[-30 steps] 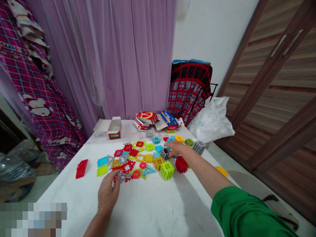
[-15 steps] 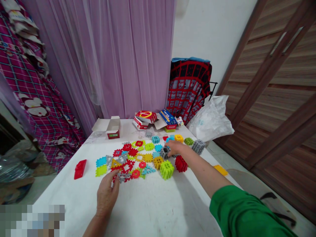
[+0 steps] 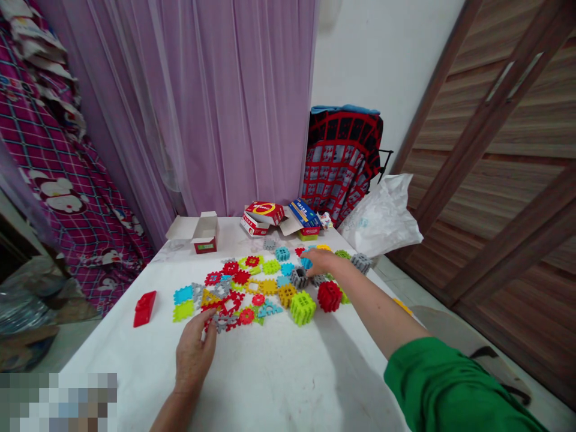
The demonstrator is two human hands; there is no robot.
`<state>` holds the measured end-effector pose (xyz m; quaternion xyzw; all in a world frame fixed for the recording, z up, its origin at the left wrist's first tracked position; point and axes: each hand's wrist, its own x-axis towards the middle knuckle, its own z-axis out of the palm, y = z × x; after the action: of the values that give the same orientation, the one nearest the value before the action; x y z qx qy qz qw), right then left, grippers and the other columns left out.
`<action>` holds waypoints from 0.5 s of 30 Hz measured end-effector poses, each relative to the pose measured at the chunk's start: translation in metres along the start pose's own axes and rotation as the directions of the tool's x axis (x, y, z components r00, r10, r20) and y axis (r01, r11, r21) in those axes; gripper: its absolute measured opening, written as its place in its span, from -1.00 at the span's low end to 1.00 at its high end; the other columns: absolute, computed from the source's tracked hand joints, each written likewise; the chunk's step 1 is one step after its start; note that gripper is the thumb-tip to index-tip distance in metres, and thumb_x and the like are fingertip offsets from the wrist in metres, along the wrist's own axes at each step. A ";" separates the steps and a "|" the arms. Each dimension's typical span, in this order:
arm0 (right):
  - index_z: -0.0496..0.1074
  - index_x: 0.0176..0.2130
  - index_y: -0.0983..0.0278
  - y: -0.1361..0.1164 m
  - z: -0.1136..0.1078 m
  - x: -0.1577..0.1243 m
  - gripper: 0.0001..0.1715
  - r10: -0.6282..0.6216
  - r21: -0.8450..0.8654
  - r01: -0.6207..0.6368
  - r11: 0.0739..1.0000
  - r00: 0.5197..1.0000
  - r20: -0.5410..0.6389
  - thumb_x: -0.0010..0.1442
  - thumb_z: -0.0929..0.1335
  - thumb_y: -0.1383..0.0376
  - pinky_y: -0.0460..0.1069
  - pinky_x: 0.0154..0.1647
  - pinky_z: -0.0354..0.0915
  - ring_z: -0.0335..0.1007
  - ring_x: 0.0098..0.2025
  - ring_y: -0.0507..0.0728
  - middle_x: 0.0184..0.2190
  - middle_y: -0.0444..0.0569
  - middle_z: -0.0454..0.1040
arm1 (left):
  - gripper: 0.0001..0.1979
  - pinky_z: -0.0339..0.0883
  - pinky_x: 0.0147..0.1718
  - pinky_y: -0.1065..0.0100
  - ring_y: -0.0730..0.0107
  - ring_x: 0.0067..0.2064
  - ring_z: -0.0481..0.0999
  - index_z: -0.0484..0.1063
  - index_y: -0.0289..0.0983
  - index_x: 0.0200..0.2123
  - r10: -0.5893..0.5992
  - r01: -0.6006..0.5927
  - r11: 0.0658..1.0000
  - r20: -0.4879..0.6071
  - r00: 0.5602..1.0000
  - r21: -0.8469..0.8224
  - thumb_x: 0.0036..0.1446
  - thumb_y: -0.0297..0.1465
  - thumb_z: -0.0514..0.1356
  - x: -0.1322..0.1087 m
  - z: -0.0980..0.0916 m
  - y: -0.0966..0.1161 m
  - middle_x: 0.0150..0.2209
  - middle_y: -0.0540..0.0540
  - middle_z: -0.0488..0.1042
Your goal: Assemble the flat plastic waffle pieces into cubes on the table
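Note:
My left hand (image 3: pixel 195 348) rests at the near left edge of the spread of flat interlocking toy tiles. Its fingers are loosely bent and apart, the tips beside red tiles (image 3: pixel 230 303) and a yellow triangle tile (image 3: pixel 210 297). My right hand (image 3: pixel 320 262) reaches over the far right of the pieces, thumb and fingers apart. Below its fingertips stands a grey open cube (image 3: pixel 298 277); a blue piece (image 3: pixel 306 263) shows at the fingers, partly hidden. Nearer me are a red cube (image 3: pixel 329 296), a lime green cube (image 3: pixel 303 308) and a yellow cube (image 3: pixel 287 294).
A red plastic piece (image 3: pixel 144 308) lies on the white table (image 3: pixel 270 384) at left. An open carton (image 3: pixel 206 233) and several red and blue boxes (image 3: pixel 266 212) stand along the back. A white plastic bag (image 3: pixel 382 216) sits at the right edge.
My right hand has shifted slightly away from the grey cube, which stays in place. The left hand has hardly moved. The whole view has shifted a little.

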<state>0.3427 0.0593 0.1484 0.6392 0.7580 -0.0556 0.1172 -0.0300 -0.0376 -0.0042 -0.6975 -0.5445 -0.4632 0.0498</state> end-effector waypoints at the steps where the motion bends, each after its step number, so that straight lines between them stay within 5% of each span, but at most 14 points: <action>1: 0.32 0.23 0.10 0.001 -0.007 -0.003 -0.21 0.006 0.002 -0.006 1.000 1.000 -0.031 0.03 0.47 0.13 0.06 0.08 0.31 0.34 0.17 0.31 0.20 0.06 0.37 | -0.73 0.46 -0.13 0.23 0.21 -0.11 0.58 0.47 -0.20 -0.10 -0.012 0.012 1.000 0.005 1.000 -0.005 0.23 -0.28 0.05 0.000 0.000 0.000 -0.15 -0.12 0.61; 8: 0.41 0.17 0.14 -0.001 -0.040 -0.020 -0.43 0.022 0.017 -0.019 1.000 0.985 -0.172 0.17 0.36 0.19 0.04 0.05 0.30 0.37 0.14 0.28 0.14 0.02 0.45 | -0.73 0.45 -0.11 0.23 0.21 -0.11 0.58 0.48 -0.18 -0.12 -0.077 0.078 0.996 0.025 0.997 -0.039 0.20 -0.26 0.07 0.001 -0.001 0.001 -0.16 -0.10 0.61; 15: 0.48 0.07 0.14 -0.055 -0.016 -0.038 -0.60 -0.015 0.240 0.100 0.966 0.943 -0.332 0.25 0.30 0.21 -0.06 0.01 0.28 0.46 0.00 0.13 0.06 -0.09 0.52 | -0.73 0.44 -0.09 0.21 0.20 -0.10 0.58 0.50 -0.17 -0.14 -0.097 0.099 0.994 0.037 0.995 -0.051 0.17 -0.26 0.07 0.003 -0.003 0.003 -0.15 -0.10 0.62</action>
<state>0.2925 0.0173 0.1692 0.6268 0.7719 -0.0485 -0.0943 -0.0297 -0.0381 0.0007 -0.6789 -0.5665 -0.4670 -0.0010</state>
